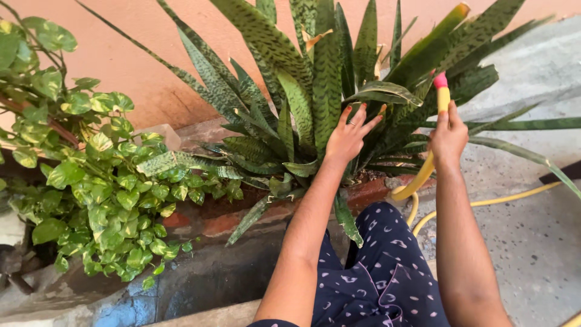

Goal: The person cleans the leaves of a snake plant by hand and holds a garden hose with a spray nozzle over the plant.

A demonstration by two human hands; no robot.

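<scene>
My right hand point(448, 136) grips a yellow garden hose point(423, 175) near its pink-tipped nozzle point(441, 82), which points up into the long mottled leaves of a snake plant point(315, 79). My left hand point(350, 136) reaches into the same plant with fingers spread, touching or parting the upright leaves. A ring shows on one finger. The hose runs down past my right wrist and loops away over the concrete ground point(526, 242).
A pothos with small variegated leaves point(103, 181) fills the left side. A low brick planter edge point(212, 221) runs below the plants, with a peach wall point(139, 54) behind. My knees in dark patterned trousers point(387, 272) are at the bottom.
</scene>
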